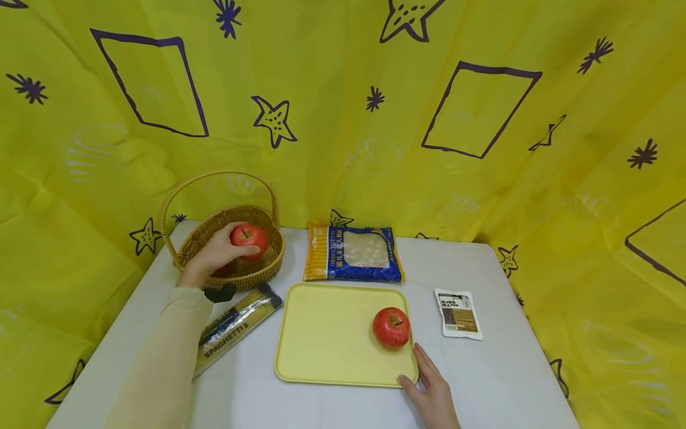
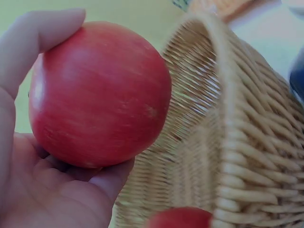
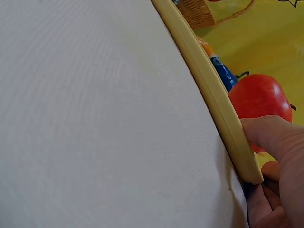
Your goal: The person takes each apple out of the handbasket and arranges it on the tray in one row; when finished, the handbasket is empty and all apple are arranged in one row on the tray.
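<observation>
My left hand grips a red apple between thumb and fingers, at the wicker basket. In the left wrist view, the held apple appears beside the basket's woven rim. Lower down, part of another red apple shows inside. With my right hand I hold the near right corner of a yellow tray; in the right wrist view the thumb lies against the tray's rim. A further red apple rests on the tray's right side.
A blue and yellow orecchiette bag lies behind the tray. To the left, below the basket, is a spaghetti pack, partly behind my left sleeve. A small white and brown packet lies right of the tray. Yellow curtain surrounds the white table.
</observation>
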Demonstrator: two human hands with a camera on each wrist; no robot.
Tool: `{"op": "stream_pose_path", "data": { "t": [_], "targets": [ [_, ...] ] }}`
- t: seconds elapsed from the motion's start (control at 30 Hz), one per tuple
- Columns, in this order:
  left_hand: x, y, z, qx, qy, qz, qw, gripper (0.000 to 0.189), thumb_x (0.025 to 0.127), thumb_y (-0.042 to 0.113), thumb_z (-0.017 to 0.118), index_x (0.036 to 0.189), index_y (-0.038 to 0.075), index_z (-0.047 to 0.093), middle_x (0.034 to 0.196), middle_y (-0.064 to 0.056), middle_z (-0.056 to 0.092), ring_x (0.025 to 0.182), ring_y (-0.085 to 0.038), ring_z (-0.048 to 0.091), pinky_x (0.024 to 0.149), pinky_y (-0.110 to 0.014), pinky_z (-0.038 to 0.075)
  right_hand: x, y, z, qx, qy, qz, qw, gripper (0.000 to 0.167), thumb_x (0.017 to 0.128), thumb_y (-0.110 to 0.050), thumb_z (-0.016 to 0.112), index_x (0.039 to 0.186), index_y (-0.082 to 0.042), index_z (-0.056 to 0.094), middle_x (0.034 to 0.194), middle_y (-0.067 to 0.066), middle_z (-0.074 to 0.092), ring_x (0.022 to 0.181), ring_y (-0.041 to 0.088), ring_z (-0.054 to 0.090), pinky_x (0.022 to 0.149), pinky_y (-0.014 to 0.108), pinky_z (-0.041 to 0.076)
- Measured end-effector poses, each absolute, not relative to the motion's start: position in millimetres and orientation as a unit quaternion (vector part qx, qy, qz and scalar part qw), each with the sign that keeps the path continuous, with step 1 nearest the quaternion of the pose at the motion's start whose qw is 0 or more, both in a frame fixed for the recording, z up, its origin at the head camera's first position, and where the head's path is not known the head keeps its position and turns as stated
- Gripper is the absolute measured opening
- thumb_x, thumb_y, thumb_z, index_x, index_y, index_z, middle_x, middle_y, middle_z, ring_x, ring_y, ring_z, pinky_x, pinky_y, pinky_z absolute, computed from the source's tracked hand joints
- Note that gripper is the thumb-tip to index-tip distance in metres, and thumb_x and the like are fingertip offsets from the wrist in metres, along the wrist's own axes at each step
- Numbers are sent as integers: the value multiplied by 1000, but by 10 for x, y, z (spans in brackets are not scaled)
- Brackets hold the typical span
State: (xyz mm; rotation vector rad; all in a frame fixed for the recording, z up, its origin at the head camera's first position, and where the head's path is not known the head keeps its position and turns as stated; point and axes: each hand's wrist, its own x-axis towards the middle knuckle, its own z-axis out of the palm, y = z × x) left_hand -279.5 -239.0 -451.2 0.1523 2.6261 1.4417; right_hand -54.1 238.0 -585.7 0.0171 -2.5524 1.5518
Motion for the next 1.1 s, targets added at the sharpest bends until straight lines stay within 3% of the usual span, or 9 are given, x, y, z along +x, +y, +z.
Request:
{"op": "stream_pose_path", "data": {
  "t": [0.23, 0.47, 0.73, 0.87, 1.1],
  "targets": [
    [-2602, -2236, -4299, 105, 861, 496, 38, 83, 83, 31, 79, 147, 5, 34, 132, -24, 48, 114, -39, 51, 94, -52, 43, -546, 2381, -5834, -6, -857, 511, 66, 69, 83, -10, 79, 139, 11, 45, 148, 21, 40, 132, 6, 31, 94, 11, 33],
    [-2408, -1963, -4171, 151, 842, 516, 37, 83, 81, 27, 82, 148, 9, 36, 134, -19, 48, 115, -36, 51, 92, -52, 45, -544, 2377, -5841, 0, -854, 515, 78, 68, 82, -8, 80, 139, 11, 46, 147, 21, 41, 127, -8, 31, 94, 11, 33],
    [-2227, -1563, -4235, 214, 805, 549, 62, 84, 78, 19, 84, 148, 13, 38, 134, -17, 49, 115, -34, 52, 92, -48, 47, -553, 2365, -5801, -2, -861, 503, 70, 69, 84, -12, 79, 140, 9, 45, 148, 19, 40, 134, 32, 35, 93, 10, 33],
    [-2145, -1354, -4357, 239, 791, 556, 85, 83, 79, 16, 83, 148, 10, 37, 131, -19, 50, 115, -34, 52, 90, -46, 49, -558, 2367, -5792, -13, -860, 506, 58, 69, 84, -11, 79, 141, 8, 45, 149, 18, 39, 135, 33, 34, 94, 10, 32],
    [-2026, -1016, -4566, 249, 793, 542, 128, 81, 76, 23, 84, 144, 13, 41, 127, -10, 55, 112, -26, 54, 88, -40, 50, -550, 2370, -5798, -14, -860, 507, 58, 70, 84, -13, 79, 141, 9, 45, 149, 18, 40, 135, 32, 35, 94, 10, 32]
  ]
}}
